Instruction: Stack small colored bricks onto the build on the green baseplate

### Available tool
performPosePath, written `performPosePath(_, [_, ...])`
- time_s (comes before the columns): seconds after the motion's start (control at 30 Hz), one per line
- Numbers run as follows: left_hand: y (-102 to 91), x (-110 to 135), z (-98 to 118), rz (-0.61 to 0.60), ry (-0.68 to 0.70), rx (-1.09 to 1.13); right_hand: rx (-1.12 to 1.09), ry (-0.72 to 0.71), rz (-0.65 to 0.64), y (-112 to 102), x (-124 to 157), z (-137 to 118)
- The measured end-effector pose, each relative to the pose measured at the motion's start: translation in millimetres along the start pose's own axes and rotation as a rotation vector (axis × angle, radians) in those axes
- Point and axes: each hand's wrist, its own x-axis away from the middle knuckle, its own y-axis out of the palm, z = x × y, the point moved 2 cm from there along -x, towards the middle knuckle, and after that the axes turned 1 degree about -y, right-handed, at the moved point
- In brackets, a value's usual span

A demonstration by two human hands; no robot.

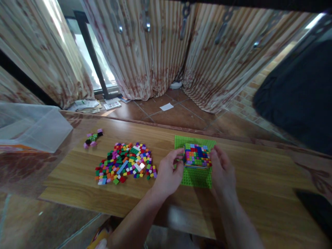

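Observation:
A block of many-coloured toy bricks [197, 155] sits over a green baseplate [197, 180] on the wooden table. My left hand [169, 169] grips the block's left side, thumb and fingers pressed against it. On the opposite side, my right hand [223, 169] holds its right edge with bent fingers. Whether the block is attached to the baseplate or lifted slightly I cannot tell. To the left of my left hand lies a wide pile of loose toy bricks [127, 162] in mixed colours.
A small group of pink, black and green bricks [93, 138] lies farther left. A translucent plastic bin [52, 128] stands at the table's left end. At the right end is a dark flat object [312, 207]. Striped curtains [140, 52] hang beyond the table [259, 180].

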Motion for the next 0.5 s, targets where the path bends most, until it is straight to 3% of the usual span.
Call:
performPosePath(0.17, [0.9, 1.2, 1.7, -0.107, 0.039, 0.019, -0.284, 0.215, -0.038, 10.0, 6.1, -3.9])
performPosePath(0.27, [-0.1, 1.4, 2.6, -0.120, 0.015, 0.018, -0.376, 0.288, 0.039, 6.5, 2.4, -4.8])
performPosePath(0.37, [-0.8, 1.2, 2.4, -0.096, -0.011, 0.032, -0.373, 0.276, 0.105, 0.2, -2.6, -3.7])
performPosePath(0.5, [0.3, 1.5, -1.5, -0.099, -0.043, 0.066, -0.319, 0.197, 0.081, -1.3, -4.4, 0.7])
